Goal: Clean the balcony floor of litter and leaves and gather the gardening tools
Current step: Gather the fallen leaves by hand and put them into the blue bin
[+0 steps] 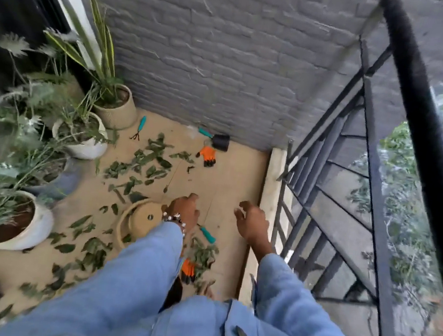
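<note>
Hovering loose-fingered and empty, left hand [185, 210] and right hand [252, 222] flank bare floor [230, 180] beside the railing [331, 198]

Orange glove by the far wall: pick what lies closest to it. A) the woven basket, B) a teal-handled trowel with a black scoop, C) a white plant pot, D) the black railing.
B: the orange glove lies on the floor just below the teal-handled trowel, whose black scoop rests against the brick wall; the other three stand farther off.
</note>
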`<state>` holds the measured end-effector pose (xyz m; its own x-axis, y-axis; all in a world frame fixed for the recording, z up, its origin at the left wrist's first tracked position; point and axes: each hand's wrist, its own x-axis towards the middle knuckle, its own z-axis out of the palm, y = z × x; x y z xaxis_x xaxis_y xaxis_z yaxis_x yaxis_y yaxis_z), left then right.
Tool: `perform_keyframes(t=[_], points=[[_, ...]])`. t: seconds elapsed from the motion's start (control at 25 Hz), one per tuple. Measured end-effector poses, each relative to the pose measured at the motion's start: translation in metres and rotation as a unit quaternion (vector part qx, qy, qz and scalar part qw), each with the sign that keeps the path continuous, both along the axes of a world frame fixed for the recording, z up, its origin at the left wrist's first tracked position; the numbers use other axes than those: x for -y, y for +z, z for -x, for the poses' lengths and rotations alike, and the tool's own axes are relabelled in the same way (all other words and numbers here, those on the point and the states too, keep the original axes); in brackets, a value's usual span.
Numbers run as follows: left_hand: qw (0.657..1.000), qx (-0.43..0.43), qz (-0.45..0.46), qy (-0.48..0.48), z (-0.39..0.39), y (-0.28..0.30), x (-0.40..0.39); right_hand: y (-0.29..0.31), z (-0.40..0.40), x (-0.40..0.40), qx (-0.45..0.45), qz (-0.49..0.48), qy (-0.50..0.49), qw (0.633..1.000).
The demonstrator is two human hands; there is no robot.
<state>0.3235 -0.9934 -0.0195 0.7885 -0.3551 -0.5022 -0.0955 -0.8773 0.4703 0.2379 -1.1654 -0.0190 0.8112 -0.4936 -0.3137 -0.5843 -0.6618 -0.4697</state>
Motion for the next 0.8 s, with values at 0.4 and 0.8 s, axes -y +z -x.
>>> perform_keyframes(t=[0.4,0.8], points=[[0.994,0.014,-0.087,0.059,-0.177,-0.025,0.067,-0.037,-0.212,0.079,-0.015,-0.021,0.113,0.993],[0.979,-0.077,-0.112,0.154,-0.346,-0.064,0.096,-0.062,-0.442,0.118,-0.114,0.012,0.289,0.950]])
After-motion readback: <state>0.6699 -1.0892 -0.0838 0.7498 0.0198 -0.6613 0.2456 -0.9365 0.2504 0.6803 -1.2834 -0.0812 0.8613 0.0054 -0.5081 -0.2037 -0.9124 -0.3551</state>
